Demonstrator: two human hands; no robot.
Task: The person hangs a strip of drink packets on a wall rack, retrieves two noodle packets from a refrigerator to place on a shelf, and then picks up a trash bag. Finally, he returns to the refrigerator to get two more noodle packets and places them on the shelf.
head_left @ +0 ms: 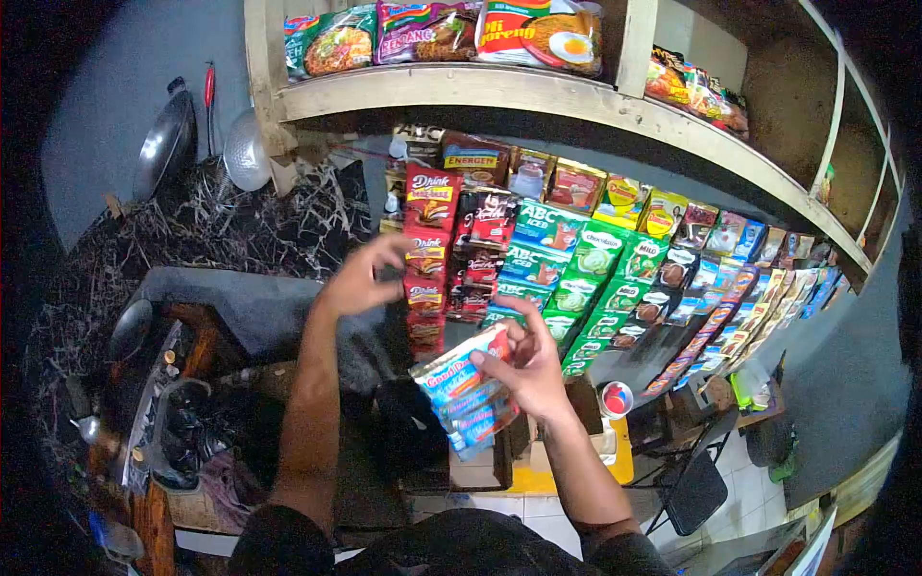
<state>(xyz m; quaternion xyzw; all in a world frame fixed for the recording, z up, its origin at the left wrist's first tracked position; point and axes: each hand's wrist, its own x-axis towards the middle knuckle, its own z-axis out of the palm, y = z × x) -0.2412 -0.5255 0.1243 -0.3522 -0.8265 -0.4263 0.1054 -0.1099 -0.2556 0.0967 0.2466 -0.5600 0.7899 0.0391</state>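
We hold a strip of blue-and-white sachets (468,389) clamped in our right hand (523,370), thumb on top and fingers curled beneath, just below and to the right of the red Drink sachet strip (426,252) that hangs from the wall display. Our left hand (360,278) is raised to the left edge of that red strip, fingers bent loosely and touching or almost touching it; we cannot tell whether they pinch anything. To the right of the red strip hang many more rows, the green ABC sachets (543,252) among them, and above it runs a wooden shelf (538,96) with noodle packets (442,34). We judge the work part done: most hanging places look filled, while the strip in our hand is not yet hung.
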